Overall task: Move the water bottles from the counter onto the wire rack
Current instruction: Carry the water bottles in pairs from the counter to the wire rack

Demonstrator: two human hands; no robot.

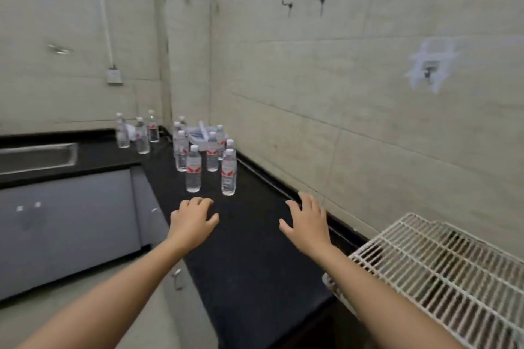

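Bottles [193, 168] stand clustered on the counter [249, 249] at 12 o'clock; rack [442, 272] empty at 4. Left hand [192, 219] and right hand [306, 224] both empty, fingers spread. Risk: tight packing, so a two-handed grab could topple neighbours.

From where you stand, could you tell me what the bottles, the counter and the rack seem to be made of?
Water bottles: clear plastic, see-through, white caps. Counter: dark, smooth, faintly glossy, possibly polished stone. Wire rack: probably white-coated metal wire, thin parallel rods.
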